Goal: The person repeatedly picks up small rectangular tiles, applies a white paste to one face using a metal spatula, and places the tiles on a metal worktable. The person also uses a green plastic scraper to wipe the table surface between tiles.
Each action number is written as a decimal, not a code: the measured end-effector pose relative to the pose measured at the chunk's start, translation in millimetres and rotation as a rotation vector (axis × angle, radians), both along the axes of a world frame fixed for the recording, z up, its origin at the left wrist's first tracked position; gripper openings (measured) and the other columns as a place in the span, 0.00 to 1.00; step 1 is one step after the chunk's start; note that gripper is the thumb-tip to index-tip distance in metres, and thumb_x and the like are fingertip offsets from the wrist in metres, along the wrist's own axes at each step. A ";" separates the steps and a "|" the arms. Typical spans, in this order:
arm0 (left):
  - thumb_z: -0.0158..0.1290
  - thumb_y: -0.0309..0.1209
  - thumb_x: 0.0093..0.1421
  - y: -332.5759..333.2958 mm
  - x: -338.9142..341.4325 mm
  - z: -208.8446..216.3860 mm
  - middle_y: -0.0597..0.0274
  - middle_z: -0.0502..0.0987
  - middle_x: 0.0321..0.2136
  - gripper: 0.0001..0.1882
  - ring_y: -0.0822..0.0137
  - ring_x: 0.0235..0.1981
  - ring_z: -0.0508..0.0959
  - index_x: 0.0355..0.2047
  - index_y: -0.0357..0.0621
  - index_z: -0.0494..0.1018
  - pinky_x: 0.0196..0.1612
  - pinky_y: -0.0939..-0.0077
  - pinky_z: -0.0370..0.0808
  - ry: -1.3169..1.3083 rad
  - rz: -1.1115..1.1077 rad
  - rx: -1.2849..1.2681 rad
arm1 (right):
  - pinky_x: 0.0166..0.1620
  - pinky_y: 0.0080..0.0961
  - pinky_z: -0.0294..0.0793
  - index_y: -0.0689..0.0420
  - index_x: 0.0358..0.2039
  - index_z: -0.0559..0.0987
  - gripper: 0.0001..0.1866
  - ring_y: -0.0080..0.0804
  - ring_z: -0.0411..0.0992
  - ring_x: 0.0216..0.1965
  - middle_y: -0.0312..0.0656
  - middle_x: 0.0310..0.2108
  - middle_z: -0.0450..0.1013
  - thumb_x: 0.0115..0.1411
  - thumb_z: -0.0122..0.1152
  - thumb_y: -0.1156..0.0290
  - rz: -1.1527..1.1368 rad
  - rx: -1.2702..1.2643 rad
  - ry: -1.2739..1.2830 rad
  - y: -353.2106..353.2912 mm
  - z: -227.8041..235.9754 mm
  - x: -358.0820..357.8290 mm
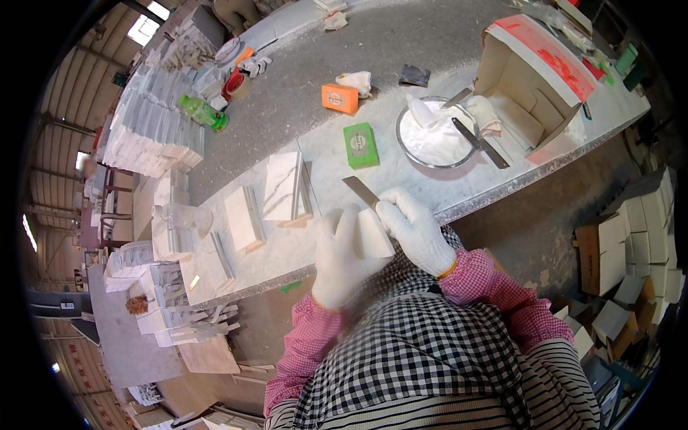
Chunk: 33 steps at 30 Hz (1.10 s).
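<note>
Both my hands wear white knit gloves and meet in front of my apron at the table's near edge. In my left hand (pixel 341 251) is a small white tile (pixel 373 236), gripped between thumb and fingers and tilted up. My right hand (pixel 416 228) is closed around a putty knife (pixel 360 191), its flat metal blade pointing away to the left beside the tile's upper edge. Left of my hands, small stacks of white tiles (pixel 242 217) and grey-veined tiles (pixel 281 188) stand on the marble tabletop (pixel 322 154).
A metal bowl of white paste (pixel 433 147) with scrapers in it stands to the right, near an open cardboard box (pixel 527 79). Beyond my hands lie a green box (pixel 360 145) and an orange box (pixel 340 98). Tall tile stacks (pixel 154 115) and a green bottle (pixel 203 113) are at the far left.
</note>
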<state>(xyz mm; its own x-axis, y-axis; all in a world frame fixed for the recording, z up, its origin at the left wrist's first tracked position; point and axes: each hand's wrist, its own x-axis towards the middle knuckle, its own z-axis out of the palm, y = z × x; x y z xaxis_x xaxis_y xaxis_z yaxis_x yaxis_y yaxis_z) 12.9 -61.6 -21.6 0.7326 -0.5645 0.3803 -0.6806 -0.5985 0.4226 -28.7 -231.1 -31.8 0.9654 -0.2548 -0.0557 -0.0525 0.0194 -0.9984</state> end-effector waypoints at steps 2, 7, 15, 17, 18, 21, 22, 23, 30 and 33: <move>0.77 0.38 0.35 1.5 -0.1 0.2 0.48 0.71 0.49 0.48 0.49 0.49 0.75 0.57 0.37 0.70 0.50 0.57 0.77 0.008 -0.005 -0.005 | 0.45 0.30 0.75 0.61 0.45 0.78 0.14 0.35 0.77 0.38 0.49 0.36 0.78 0.69 0.55 0.63 0.016 -0.037 -0.005 -2.4 5.0 -1.7; 0.77 0.38 0.35 3.7 -0.7 -1.1 0.48 0.71 0.49 0.49 0.50 0.49 0.75 0.58 0.36 0.70 0.49 0.58 0.77 0.034 -0.011 -0.004 | 0.44 0.30 0.75 0.61 0.46 0.78 0.15 0.36 0.77 0.37 0.49 0.35 0.78 0.69 0.54 0.62 0.069 -0.063 0.012 -8.9 12.7 -3.9; 0.77 0.39 0.34 3.3 -3.4 0.3 0.48 0.71 0.48 0.48 0.50 0.49 0.74 0.57 0.36 0.71 0.49 0.58 0.76 0.082 -0.018 -0.007 | 0.42 0.31 0.74 0.61 0.42 0.77 0.13 0.34 0.75 0.35 0.48 0.32 0.76 0.69 0.54 0.64 0.124 -0.063 -0.006 -11.8 8.1 -5.1; 0.76 0.39 0.34 2.4 -4.6 3.1 0.48 0.71 0.48 0.48 0.50 0.49 0.73 0.57 0.36 0.71 0.49 0.58 0.76 0.098 -0.021 0.001 | 0.41 0.31 0.74 0.61 0.41 0.77 0.13 0.34 0.75 0.34 0.47 0.31 0.75 0.69 0.54 0.64 0.138 -0.069 -0.002 -13.5 6.7 -6.0; 0.76 0.40 0.34 2.7 -5.3 3.0 0.47 0.71 0.48 0.48 0.50 0.49 0.73 0.57 0.36 0.71 0.48 0.58 0.75 0.103 -0.021 -0.001 | 0.41 0.31 0.73 0.61 0.41 0.77 0.12 0.34 0.74 0.33 0.47 0.31 0.75 0.69 0.53 0.64 0.145 -0.065 0.006 -13.6 4.6 -6.1; 0.76 0.40 0.34 3.5 -7.8 2.7 0.46 0.71 0.48 0.48 0.50 0.48 0.73 0.57 0.36 0.71 0.48 0.58 0.75 0.119 -0.018 0.005 | 0.40 0.31 0.73 0.61 0.40 0.77 0.12 0.33 0.74 0.33 0.47 0.30 0.74 0.69 0.53 0.64 0.164 -0.061 0.033 -14.2 6.5 -7.5; 0.76 0.41 0.34 3.5 -8.3 2.7 0.46 0.71 0.48 0.48 0.50 0.48 0.73 0.56 0.36 0.71 0.48 0.58 0.76 0.126 -0.014 0.016 | 0.40 0.30 0.73 0.61 0.40 0.77 0.12 0.33 0.74 0.33 0.46 0.30 0.74 0.69 0.53 0.64 0.169 -0.061 0.042 -14.9 7.3 -7.7; 0.76 0.41 0.35 3.3 -8.7 2.9 0.46 0.71 0.48 0.47 0.50 0.49 0.73 0.56 0.36 0.71 0.48 0.58 0.76 0.132 -0.010 0.028 | 0.40 0.30 0.73 0.61 0.40 0.77 0.12 0.32 0.73 0.32 0.46 0.30 0.74 0.69 0.53 0.64 0.180 -0.056 0.042 -15.8 6.5 -7.8; 0.73 0.38 0.40 1.8 -15.1 10.2 0.44 0.71 0.49 0.42 0.45 0.50 0.74 0.55 0.36 0.72 0.52 0.55 0.76 0.283 0.006 -0.018 | 0.38 0.28 0.72 0.61 0.38 0.76 0.11 0.28 0.71 0.31 0.41 0.28 0.72 0.70 0.52 0.65 0.235 -0.048 0.037 -22.5 4.3 -11.9; 0.73 0.38 0.39 1.2 -16.9 12.3 0.44 0.71 0.50 0.42 0.45 0.50 0.74 0.56 0.36 0.72 0.52 0.55 0.76 0.298 0.006 -0.014 | 0.37 0.27 0.71 0.61 0.38 0.76 0.12 0.25 0.70 0.30 0.39 0.27 0.71 0.70 0.51 0.65 0.259 -0.053 0.050 -24.8 3.6 -13.7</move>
